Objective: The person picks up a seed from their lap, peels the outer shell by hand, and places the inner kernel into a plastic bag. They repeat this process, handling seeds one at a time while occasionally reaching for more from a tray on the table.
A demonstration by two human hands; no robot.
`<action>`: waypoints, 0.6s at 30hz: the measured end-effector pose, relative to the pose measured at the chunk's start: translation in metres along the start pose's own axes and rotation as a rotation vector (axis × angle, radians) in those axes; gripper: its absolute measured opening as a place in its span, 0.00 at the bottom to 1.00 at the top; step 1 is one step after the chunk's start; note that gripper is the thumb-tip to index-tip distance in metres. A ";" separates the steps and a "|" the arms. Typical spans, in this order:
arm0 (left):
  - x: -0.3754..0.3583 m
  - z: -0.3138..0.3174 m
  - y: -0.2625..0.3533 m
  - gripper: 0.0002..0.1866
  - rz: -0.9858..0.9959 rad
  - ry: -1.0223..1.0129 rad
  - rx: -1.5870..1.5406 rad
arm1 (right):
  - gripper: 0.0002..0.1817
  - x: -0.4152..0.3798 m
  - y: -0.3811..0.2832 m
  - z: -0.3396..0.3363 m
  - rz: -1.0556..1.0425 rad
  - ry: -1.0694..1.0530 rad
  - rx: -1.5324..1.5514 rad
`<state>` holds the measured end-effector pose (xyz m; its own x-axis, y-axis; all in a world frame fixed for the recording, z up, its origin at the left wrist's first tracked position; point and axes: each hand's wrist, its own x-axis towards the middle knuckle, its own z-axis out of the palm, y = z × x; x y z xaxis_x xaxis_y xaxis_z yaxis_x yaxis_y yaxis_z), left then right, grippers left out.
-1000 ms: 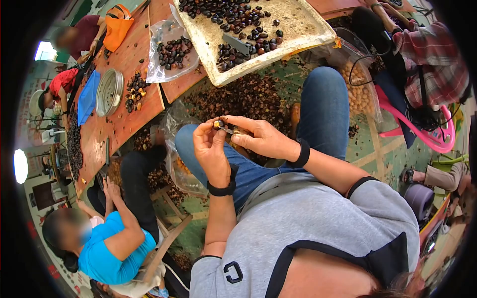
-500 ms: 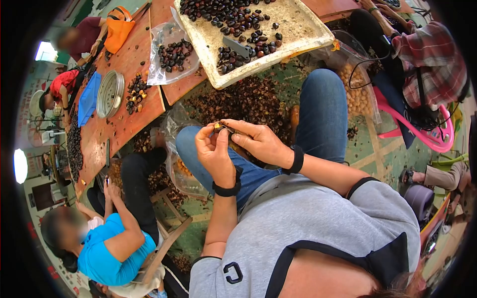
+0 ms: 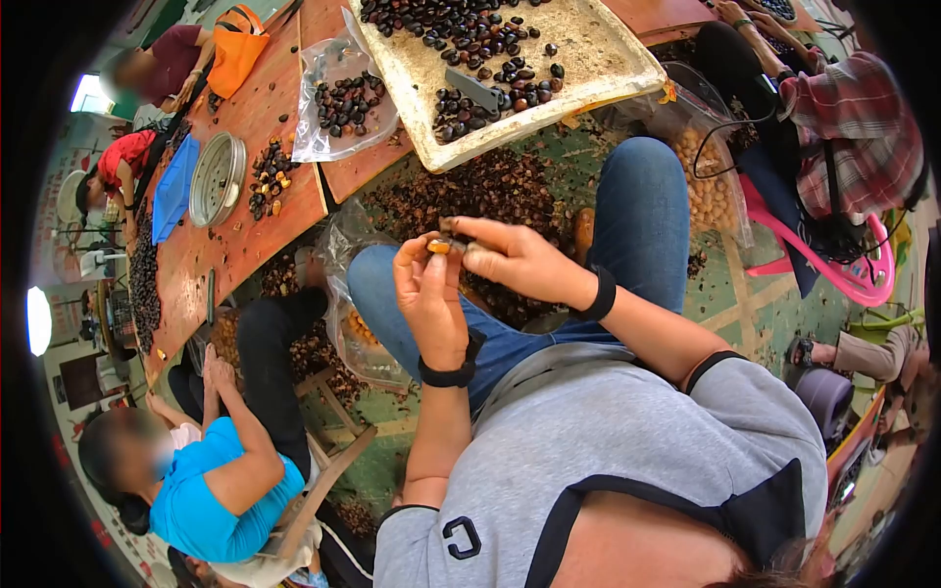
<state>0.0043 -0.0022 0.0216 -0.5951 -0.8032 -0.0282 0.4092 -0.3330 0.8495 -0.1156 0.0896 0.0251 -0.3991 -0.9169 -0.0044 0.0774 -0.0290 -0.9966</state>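
Note:
My left hand [image 3: 431,304] pinches a partly peeled nut [image 3: 439,247] between thumb and fingers; a yellow kernel shows against dark shell. Close beside it on the right, my right hand [image 3: 534,267] has its forefinger stretched over the nut and its thumb bent below. Something small and dark lies at those fingertips, too small to name. Under both hands, a heap of broken brown shells [image 3: 461,201] covers the floor between my knees. A worn white tray [image 3: 578,73] with dark nuts [image 3: 480,39] and a grey knife-like tool [image 3: 472,88] stands beyond.
Left of the tray are a plastic bag of nuts [image 3: 343,103], a metal bowl [image 3: 218,179], a blue tray [image 3: 176,191] and an orange bag [image 3: 235,54]. A person in blue [image 3: 225,490] sits at left. Pale kernels fill a bag [image 3: 706,181] near a pink stool [image 3: 867,269].
My right hand's fingers have lifted and straightened slightly, away from the nut. More of the yellow kernel shows in my left hand, which has shifted slightly right.

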 end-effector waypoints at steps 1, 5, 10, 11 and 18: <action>0.001 -0.002 0.000 0.13 -0.015 -0.040 -0.077 | 0.27 -0.002 0.000 0.002 -0.031 -0.034 -0.112; 0.000 -0.005 0.001 0.14 -0.024 -0.005 -0.047 | 0.25 -0.005 -0.004 0.010 -0.134 0.047 -0.258; 0.000 -0.005 0.000 0.13 -0.024 0.010 -0.021 | 0.24 -0.006 -0.003 0.012 -0.162 0.077 -0.326; 0.000 -0.005 0.001 0.13 -0.021 0.011 -0.011 | 0.23 -0.006 -0.004 0.011 -0.170 0.079 -0.337; -0.004 -0.006 0.002 0.13 0.048 -0.017 0.208 | 0.23 -0.005 -0.005 0.013 -0.252 0.115 -0.339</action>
<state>0.0116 -0.0026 0.0205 -0.5905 -0.8067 0.0222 0.2865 -0.1839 0.9403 -0.1026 0.0890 0.0315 -0.4676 -0.8470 0.2528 -0.3322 -0.0966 -0.9382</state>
